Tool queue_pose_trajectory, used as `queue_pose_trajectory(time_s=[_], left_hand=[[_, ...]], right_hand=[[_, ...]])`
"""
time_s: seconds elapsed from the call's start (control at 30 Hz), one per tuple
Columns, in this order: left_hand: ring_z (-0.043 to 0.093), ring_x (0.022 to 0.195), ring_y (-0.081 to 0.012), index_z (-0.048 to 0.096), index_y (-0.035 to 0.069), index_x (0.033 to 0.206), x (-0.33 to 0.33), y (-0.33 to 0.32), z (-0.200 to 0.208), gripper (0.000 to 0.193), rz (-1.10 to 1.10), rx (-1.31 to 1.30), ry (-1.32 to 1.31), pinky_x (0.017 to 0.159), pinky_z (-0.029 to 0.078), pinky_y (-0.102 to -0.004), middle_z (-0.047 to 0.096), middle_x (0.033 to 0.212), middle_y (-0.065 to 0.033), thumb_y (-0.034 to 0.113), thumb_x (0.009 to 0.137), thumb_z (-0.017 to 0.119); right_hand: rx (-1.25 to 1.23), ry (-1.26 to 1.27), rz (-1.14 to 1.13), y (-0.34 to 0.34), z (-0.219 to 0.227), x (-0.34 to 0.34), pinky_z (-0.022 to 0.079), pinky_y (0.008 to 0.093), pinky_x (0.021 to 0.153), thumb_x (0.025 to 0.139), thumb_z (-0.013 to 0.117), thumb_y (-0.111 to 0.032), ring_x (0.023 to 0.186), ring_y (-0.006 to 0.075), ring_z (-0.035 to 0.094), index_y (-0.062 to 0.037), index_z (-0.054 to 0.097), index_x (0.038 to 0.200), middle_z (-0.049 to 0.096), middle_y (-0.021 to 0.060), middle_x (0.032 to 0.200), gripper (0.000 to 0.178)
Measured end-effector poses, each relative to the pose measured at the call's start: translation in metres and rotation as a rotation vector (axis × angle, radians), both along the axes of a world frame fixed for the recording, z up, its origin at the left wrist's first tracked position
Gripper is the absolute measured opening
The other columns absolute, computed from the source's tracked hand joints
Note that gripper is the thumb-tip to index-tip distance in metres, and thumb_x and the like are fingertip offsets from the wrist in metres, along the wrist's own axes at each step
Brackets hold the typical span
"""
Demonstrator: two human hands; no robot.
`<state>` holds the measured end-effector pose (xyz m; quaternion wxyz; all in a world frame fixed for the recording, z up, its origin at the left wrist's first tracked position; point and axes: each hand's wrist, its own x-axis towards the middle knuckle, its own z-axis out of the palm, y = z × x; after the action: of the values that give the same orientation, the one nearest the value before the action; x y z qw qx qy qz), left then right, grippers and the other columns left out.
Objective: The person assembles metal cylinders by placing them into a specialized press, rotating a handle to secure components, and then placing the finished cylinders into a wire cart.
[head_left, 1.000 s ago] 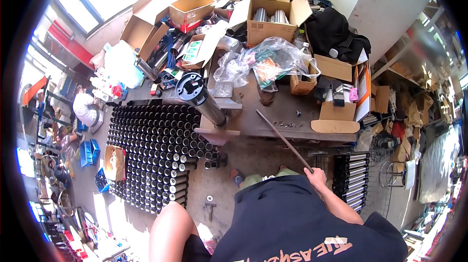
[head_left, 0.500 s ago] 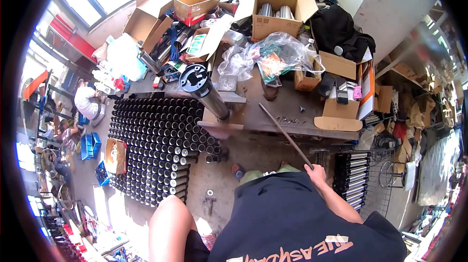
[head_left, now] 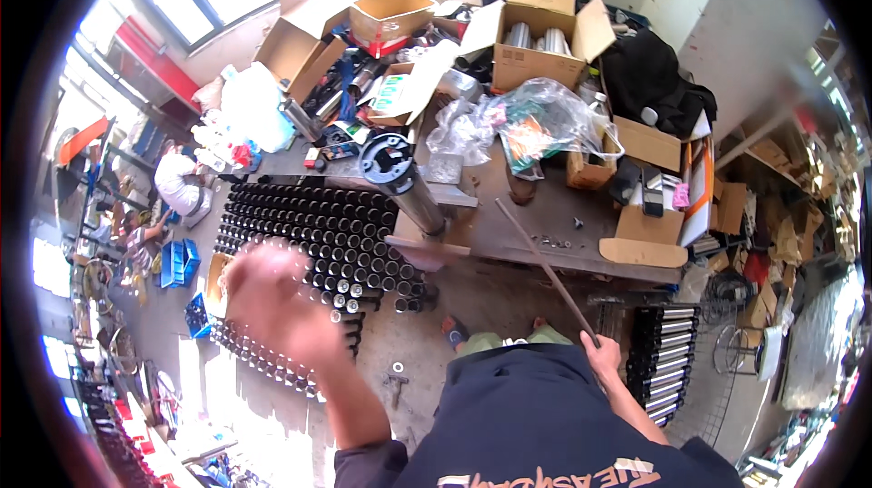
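Note:
My right hand (head_left: 603,357) is wrapped round the lower end of a long thin brown rod (head_left: 548,268). The rod slants up and away, its far tip at the workbench (head_left: 536,261). My left hand (head_left: 272,302) is raised on the left in front of the rows of black tubes (head_left: 309,224). Motion smears it, so its fingers cannot be made out. On the bench's near left part a thick metal cylinder (head_left: 420,202) stands tilted in view, with a ring-shaped open top holding dark inner parts. Small screws lie near the rod's tip.
Open cardboard boxes (head_left: 536,65), plastic bags (head_left: 554,124) and a black cloth bag (head_left: 654,79) crowd the back of the bench. A wire cart with black and silver rods (head_left: 668,365) stands at right. Blue bins (head_left: 179,263) and another person (head_left: 182,184) are at far left.
My left hand has swung up into view over the tubes. The right hand still grips the rod. The whole view has shifted slightly, moving the bench right and down.

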<state>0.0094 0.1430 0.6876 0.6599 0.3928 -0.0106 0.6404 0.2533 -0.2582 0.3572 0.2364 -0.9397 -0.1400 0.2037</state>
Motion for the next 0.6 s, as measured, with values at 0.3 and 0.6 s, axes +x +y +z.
queue_pose_trajectory(time_s=[0.3, 0.6], left_hand=[[0.053, 0.121, -0.0192, 0.045, 0.004, 0.140, 0.076, 0.138, -0.158, 0.088, -0.394, 0.058, 1.000, 0.105, 0.043, -0.0384, 0.057, 0.132, -0.0094, 0.011, 0.064, 0.089], [0.072, 0.082, -0.0352, 0.062, 0.003, 0.105, 0.154, 0.066, -0.175, 0.050, 0.865, -0.042, 0.977, 0.073, 0.057, -0.0418, 0.072, 0.085, -0.0167, 0.017, 0.063, 0.085]], right_hand=[[0.389, 0.069, 0.158, 0.038, 0.076, 0.005, 0.032, 0.0337, 0.048, 0.092, 0.070, -0.033, 0.054, 0.0084, 0.037, 0.0035, 0.054, 0.066, 0.038, 0.0045, 0.052, 0.047], [0.421, 0.014, 0.245, 0.063, 0.126, -0.002, 0.032, 0.0325, 0.047, 0.091, 0.071, -0.026, 0.052, 0.0082, 0.036, 0.0023, 0.054, 0.066, 0.038, 0.0024, 0.052, 0.041]])
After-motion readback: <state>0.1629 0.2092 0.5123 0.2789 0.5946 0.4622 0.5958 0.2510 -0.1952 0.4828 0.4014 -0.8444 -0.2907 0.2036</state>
